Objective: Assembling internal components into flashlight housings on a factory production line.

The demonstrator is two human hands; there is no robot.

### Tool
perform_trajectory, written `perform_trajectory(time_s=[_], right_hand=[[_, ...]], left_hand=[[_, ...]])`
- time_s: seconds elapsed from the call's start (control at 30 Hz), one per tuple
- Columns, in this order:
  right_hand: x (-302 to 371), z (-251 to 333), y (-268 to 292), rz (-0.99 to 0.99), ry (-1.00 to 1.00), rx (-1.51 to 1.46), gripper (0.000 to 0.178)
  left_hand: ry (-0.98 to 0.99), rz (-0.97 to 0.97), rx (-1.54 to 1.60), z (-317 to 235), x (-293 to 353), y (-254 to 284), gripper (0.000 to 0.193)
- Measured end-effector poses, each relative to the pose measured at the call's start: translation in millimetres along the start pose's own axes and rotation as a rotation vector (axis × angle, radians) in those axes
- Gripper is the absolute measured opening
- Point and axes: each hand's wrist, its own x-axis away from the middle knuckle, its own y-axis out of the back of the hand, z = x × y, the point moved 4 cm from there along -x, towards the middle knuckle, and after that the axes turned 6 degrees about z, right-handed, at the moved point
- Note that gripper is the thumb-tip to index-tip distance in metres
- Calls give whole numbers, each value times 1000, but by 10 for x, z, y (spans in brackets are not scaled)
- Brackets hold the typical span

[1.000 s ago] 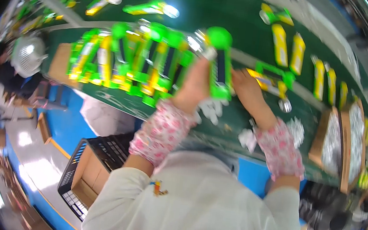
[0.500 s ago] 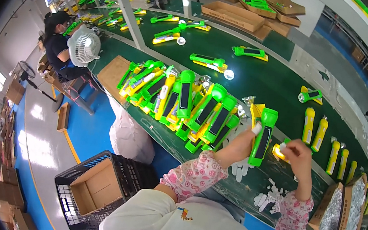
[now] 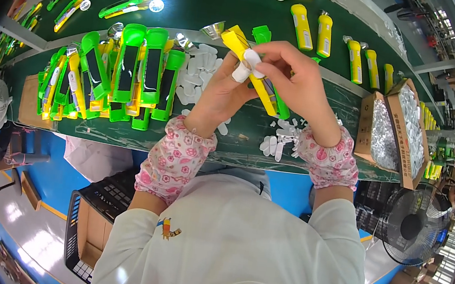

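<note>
My left hand (image 3: 223, 91) is closed around a yellow and green flashlight (image 3: 235, 39), its yellow side turned up. A wrap of white material covers my left thumb. The fingers of my right hand (image 3: 299, 78) pinch a small white oval piece (image 3: 252, 59) against the flashlight's yellow side. A loose reflector head (image 3: 213, 29) shows beside the flashlight's upper end. To the left lies a heap of green and yellow flashlights (image 3: 127, 67) with dark panels. Loose white oval pieces (image 3: 195, 70) lie between the heap and my left hand.
White scraps (image 3: 279, 143) lie near the bench (image 3: 181, 146) edge. At the right stands a cardboard box (image 3: 368, 132) of silvery parts. Yellow flashlight bodies (image 3: 324, 34) stand beyond my right hand. A black crate (image 3: 73, 231) sits below left, a fan (image 3: 411, 226) at right.
The view has swung to the right. The flashlight in my left hand has turned from its green panel side to its yellow side. My right hand has come up against it with the white piece.
</note>
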Motion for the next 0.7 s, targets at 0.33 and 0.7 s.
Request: perform_trajectory(time_s=[0.33, 0.7], right_hand=[[438, 42, 8, -117, -49, 441, 70], [471, -334, -148, -135, -90, 94, 39]], left_hand=[[-67, -141, 13, -39, 17, -88, 34], [-112, -359, -146, -131, 49, -320, 29]])
